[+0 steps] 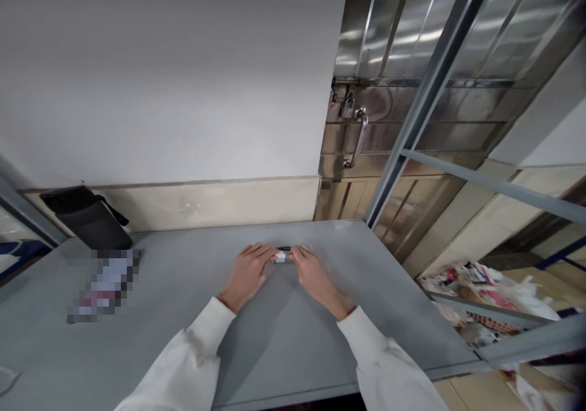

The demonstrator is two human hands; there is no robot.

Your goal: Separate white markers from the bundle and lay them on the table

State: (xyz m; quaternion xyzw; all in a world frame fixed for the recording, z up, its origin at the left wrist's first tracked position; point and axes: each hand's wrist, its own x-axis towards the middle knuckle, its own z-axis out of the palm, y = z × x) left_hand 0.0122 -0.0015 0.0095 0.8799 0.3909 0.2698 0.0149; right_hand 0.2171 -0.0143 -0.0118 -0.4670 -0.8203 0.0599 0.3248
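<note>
A small white or silvery object [281, 257] with a dark part behind it lies between my two hands, over the far middle of the grey tabletop [284, 331]. The fingers of my left hand [248, 272] are closed on its left end. From the other side, my right hand [315, 276] pinches the right end. Both hands have their backs turned up, so the fingertips are partly hidden. White sleeves cover both forearms.
A black case with a strap [94, 218] leans at the back left, beside a pixelated flat item [107, 286]. Grey metal posts [425, 99] rise at the right corner. Beyond stand a metal door [361, 197] and bags in a basket [499, 295].
</note>
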